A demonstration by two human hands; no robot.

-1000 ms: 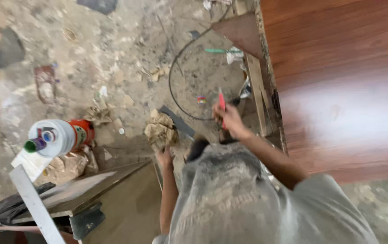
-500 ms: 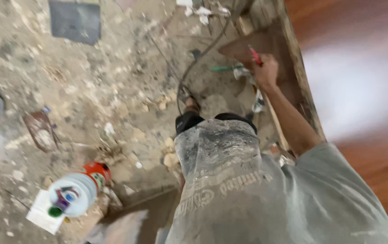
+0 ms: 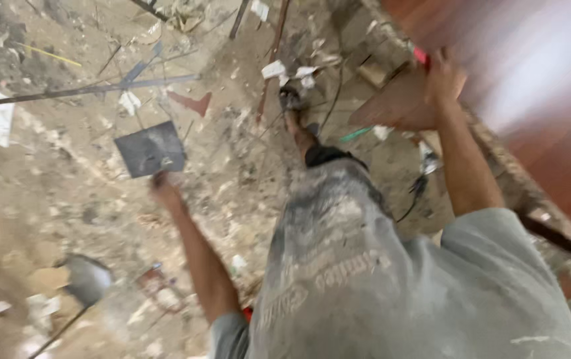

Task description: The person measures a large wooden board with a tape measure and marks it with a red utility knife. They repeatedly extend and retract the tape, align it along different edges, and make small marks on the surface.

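Gripping a red tool (image 3: 420,56), the right hand (image 3: 444,78) rested against a brown panel (image 3: 398,106). Left hand (image 3: 163,187) hung blurred near a dark square (image 3: 150,149); its grip was unclear.

A dusty concrete floor (image 3: 66,199) strewn with rubble, paper scraps and thin rods fills most of the view. A dark square tile (image 3: 150,148) lies flat on it. At right, a glossy reddish wood panel (image 3: 551,86) reflects bright light.
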